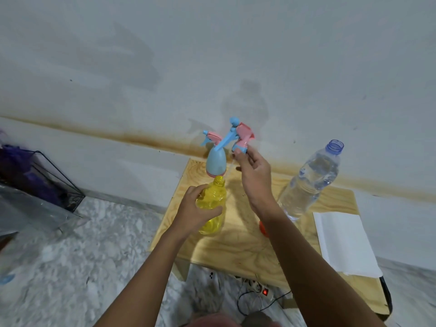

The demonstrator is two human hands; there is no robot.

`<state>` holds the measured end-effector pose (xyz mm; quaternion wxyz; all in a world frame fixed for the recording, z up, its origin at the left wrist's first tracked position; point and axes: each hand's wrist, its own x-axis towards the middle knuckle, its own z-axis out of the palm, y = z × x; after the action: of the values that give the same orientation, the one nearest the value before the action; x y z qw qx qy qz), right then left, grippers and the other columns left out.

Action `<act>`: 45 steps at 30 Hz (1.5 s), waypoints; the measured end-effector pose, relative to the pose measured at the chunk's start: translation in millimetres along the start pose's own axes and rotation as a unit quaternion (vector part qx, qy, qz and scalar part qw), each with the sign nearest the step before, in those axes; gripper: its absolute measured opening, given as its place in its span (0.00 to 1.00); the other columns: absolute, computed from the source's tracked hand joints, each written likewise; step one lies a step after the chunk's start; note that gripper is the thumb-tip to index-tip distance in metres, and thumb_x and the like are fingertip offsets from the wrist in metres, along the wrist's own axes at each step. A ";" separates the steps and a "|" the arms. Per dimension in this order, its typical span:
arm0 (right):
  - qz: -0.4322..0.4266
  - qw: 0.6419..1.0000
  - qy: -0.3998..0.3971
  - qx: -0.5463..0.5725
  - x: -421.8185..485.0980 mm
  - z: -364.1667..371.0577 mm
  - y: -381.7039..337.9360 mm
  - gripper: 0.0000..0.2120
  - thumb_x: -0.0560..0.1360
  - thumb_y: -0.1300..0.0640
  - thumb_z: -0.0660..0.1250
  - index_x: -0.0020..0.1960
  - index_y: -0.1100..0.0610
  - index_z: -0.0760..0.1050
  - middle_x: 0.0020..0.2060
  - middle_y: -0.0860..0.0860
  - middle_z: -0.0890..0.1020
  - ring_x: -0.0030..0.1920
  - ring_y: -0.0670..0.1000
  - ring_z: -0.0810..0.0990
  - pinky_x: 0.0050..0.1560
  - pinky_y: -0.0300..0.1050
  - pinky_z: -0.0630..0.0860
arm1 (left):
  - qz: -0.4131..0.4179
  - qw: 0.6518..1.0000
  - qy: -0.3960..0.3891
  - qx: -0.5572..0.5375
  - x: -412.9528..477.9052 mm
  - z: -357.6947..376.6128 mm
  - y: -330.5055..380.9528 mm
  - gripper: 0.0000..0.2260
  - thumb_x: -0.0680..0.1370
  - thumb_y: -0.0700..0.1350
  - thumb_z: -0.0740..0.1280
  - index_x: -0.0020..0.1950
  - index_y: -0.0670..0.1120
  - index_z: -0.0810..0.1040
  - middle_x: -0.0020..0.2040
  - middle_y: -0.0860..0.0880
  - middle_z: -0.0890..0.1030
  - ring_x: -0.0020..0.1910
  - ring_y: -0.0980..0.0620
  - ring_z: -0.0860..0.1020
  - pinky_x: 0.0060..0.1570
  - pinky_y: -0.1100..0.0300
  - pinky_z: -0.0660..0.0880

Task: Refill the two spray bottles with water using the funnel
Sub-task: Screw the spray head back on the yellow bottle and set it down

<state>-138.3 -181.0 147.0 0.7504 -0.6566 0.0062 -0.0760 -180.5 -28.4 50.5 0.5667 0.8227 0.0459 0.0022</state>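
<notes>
1. A person's left hand (pixel 198 208) is wrapped round the shoulder of a clear yellow spray bottle (pixel 215 194), which stands upright on a light wooden table (pixel 236 251). The bottle's neck is open, its top already off.
2. Above and just right of the yellow bottle, the right hand (pixel 254 178) pinches the collar of a pink-and-blue trigger spray head (pixel 240 135) between fingertips and thumb. A thin clear dip tube (pixel 230 169) hangs from it towards the open neck.
3. Directly behind the yellow bottle stands a blue egg-shaped spray bottle (pixel 215 161), with its trigger top on.
4. Well to the right of the yellow bottle stands a large clear plastic water bottle (pixel 311 178), uncapped and mostly full.
5. Just right of the yellow bottle's base, a small orange object (pixel 263 228) shows from behind the right forearm. It may be the funnel, but too little shows to be sure.
6. Doing this step well likely means raising the head straight up until the tube end clears the neck, while the left hand keeps the light bottle from tipping. The head would then go down away from the water bottle, so that dripping water misses the white sheet (pixel 342 244) at the far right.
7. No brand, label or writing can be read on any bottle or on the sheet.
</notes>
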 end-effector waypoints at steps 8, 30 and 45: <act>0.035 0.997 -0.061 -0.038 -22.2 8.6 30.1 0.12 0.78 0.54 0.70 0.60 0.54 0.81 0.54 0.49 0.85 0.58 0.53 0.82 0.62 0.49 0.77 | 0.024 0.999 0.010 -0.022 0.1 -4.9 15.4 0.21 0.68 0.51 0.79 0.59 0.55 0.78 0.53 0.53 0.78 0.51 0.59 0.76 0.49 0.68 0.71; 0.035 0.999 -0.032 -0.015 -32.0 15.3 33.9 0.12 0.75 0.57 0.74 0.56 0.54 0.76 0.55 0.50 0.83 0.57 0.47 0.81 0.56 0.42 0.79 | 0.072 0.997 0.020 -0.013 -4.9 -7.5 32.6 0.24 0.69 0.48 0.79 0.62 0.56 0.76 0.53 0.56 0.79 0.50 0.67 0.74 0.47 0.76 0.70; 0.026 0.995 -0.091 -0.005 -26.7 6.6 15.8 0.10 0.77 0.62 0.70 0.58 0.56 0.79 0.49 0.48 0.85 0.50 0.42 0.83 0.51 0.35 0.77 | 0.089 0.995 0.042 -0.019 -2.9 -5.3 35.5 0.21 0.68 0.49 0.80 0.58 0.57 0.77 0.50 0.52 0.79 0.48 0.60 0.76 0.46 0.71 0.71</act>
<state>-162.3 -169.2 129.9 0.7463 -0.6641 -0.0448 0.0036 -181.1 -36.2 85.6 0.5769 0.8120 -0.0035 0.0884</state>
